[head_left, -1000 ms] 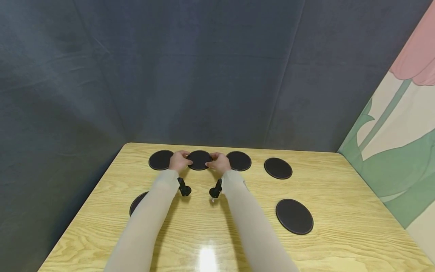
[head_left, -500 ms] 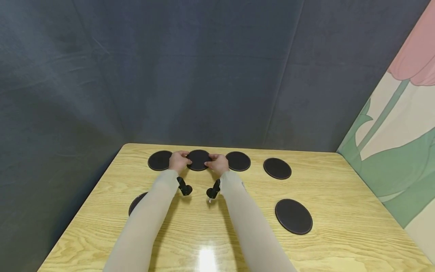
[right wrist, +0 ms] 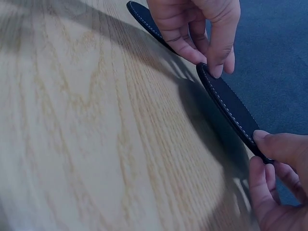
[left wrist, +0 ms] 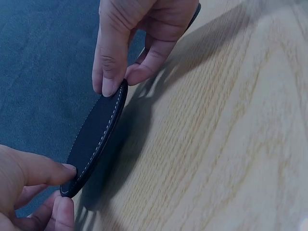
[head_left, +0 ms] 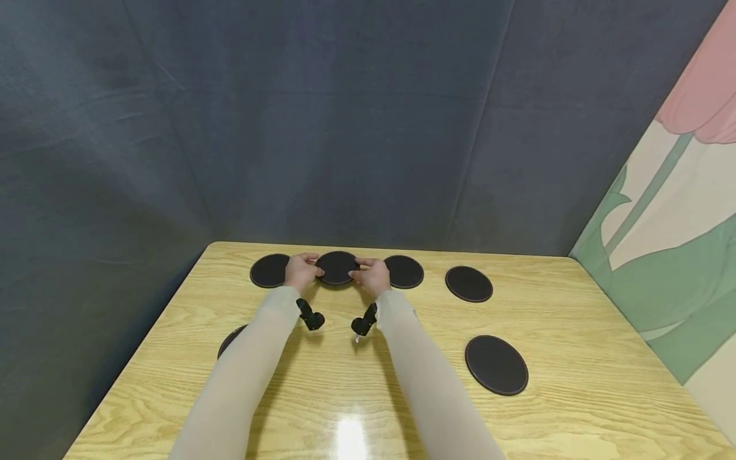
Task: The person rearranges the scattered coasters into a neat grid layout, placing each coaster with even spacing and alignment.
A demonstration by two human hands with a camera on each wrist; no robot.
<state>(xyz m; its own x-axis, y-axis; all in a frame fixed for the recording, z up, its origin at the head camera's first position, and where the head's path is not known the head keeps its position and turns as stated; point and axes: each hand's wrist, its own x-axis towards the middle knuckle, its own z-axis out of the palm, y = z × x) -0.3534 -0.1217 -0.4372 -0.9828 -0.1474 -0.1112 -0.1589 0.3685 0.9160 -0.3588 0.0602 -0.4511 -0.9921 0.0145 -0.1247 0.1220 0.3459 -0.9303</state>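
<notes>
Disc (head_left: 337,267), pinched at opposite edges by left grip (head_left: 301,272) and right grip (head_left: 373,277), near edge clear of tabletop (head_left: 333,364).

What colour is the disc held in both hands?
Black: the disc has lighter stitching along its rim. Left wrist view shows it best.

The held disc (head_left: 337,268) is black with pale edge stitching, the bench (head_left: 581,345) yellow with wavy wood grain, the curtain (head_left: 345,128) dark blue-grey, the sleeves (head_left: 244,364) off-white, and the floral panel (head_left: 678,262) pink, green and cream.
</notes>
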